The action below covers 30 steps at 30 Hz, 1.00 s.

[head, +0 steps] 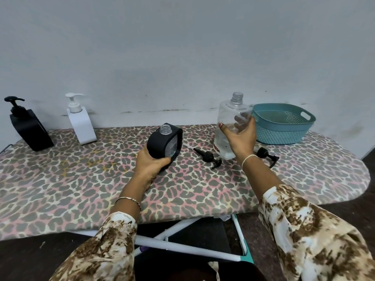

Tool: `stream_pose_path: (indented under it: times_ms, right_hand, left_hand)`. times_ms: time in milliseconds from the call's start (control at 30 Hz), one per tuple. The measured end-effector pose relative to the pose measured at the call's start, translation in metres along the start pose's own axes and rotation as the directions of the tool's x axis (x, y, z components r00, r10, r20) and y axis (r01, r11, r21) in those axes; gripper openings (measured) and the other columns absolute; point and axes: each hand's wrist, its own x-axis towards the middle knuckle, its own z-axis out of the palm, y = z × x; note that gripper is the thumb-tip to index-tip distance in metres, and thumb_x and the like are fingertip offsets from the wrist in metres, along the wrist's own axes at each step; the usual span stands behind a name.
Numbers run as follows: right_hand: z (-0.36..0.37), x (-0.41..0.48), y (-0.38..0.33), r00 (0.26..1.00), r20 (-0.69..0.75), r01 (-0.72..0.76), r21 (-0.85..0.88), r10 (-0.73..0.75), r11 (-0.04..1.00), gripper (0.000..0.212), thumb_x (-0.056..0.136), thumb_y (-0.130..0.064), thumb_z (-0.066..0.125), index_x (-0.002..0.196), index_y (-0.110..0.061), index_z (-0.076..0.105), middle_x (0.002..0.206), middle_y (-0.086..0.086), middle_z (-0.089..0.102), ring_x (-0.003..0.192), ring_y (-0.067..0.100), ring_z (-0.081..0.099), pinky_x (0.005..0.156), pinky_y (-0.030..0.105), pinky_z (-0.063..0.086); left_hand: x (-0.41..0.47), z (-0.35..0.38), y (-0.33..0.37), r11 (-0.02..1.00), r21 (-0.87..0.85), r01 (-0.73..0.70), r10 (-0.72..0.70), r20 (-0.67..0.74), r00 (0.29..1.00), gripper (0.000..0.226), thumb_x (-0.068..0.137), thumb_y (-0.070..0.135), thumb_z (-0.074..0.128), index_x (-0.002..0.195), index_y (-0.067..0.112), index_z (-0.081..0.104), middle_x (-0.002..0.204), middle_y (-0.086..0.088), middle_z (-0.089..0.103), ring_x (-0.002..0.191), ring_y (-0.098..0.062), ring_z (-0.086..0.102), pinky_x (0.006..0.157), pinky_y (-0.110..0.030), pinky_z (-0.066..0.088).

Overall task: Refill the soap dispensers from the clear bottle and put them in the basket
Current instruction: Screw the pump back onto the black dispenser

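My left hand (151,164) grips a black soap dispenser (164,141) with its pump off and its clear neck open, tilted a little to the right on the board. My right hand (241,136) holds the clear bottle (229,118) upright; it is uncapped, with a little clear liquid at the bottom. Two black pump heads (208,157) (266,156) lie on the board on either side of the bottle. A teal basket (284,123) stands just right of the bottle, with nothing visible in it. A black dispenser (28,128) and a white dispenser (80,122) stand at the far left with pumps on.
Everything rests on an ironing board with a leopard-print cover (101,185), set against a pale wall. The board's rounded end is at the right. Its white legs (182,246) and a dark floor show below the near edge.
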Motion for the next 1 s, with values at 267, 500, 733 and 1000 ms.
stream_pose_path:
  times_ms: [267,500,733,1000]
  right_hand:
    - [-0.002,-0.067,0.004,0.953,-0.163,-0.298,-0.351,0.255,0.888,0.130,0.060,-0.062,0.078,0.150,-0.007,0.003,0.159,0.012,0.004,0.146,0.025,0.008,0.115,0.048,0.008]
    - [0.006,-0.096,0.017,0.971,0.082,-0.106,-0.690,0.223,0.716,0.081,0.074,-0.056,0.070,0.132,-0.013,0.034,0.141,0.008,0.035,0.132,0.027,0.034,0.106,0.049,0.024]
    - [0.008,-0.099,0.021,0.991,0.097,-0.002,-0.673,0.091,0.739,0.036,0.082,-0.039,0.068,0.112,-0.026,0.053,0.115,-0.004,0.059,0.114,0.022,0.049,0.098,0.046,0.028]
    - [0.004,-0.098,0.010,1.000,0.001,-0.003,-0.171,0.003,0.985,0.038,0.086,-0.020,0.069,0.120,-0.016,0.051,0.118,0.000,0.058,0.105,0.016,0.054,0.097,0.034,0.047]
  left_hand:
    - [-0.004,0.000,0.000,1.000,-0.013,-0.013,0.013,-0.002,1.000,0.065,0.066,-0.008,0.079,0.123,0.013,0.055,0.117,-0.007,0.065,0.105,-0.020,0.062,0.095,-0.040,0.051]
    - [-0.013,-0.002,-0.001,1.000,0.029,-0.005,0.007,-0.066,0.998,0.065,0.065,-0.001,0.083,0.121,0.015,0.055,0.114,-0.005,0.064,0.099,-0.021,0.064,0.079,-0.041,0.059]
    - [-0.019,-0.005,0.002,0.998,0.061,0.001,0.004,-0.072,0.997,0.075,0.069,0.001,0.082,0.132,0.007,0.040,0.127,-0.007,0.054,0.097,-0.016,0.057,0.048,-0.010,0.049]
    - [-0.018,-0.005,-0.008,0.973,0.222,-0.061,0.085,-0.102,0.991,0.067,0.073,0.016,0.081,0.130,0.011,0.045,0.130,-0.010,0.057,0.119,-0.026,0.055,0.101,-0.041,0.047]
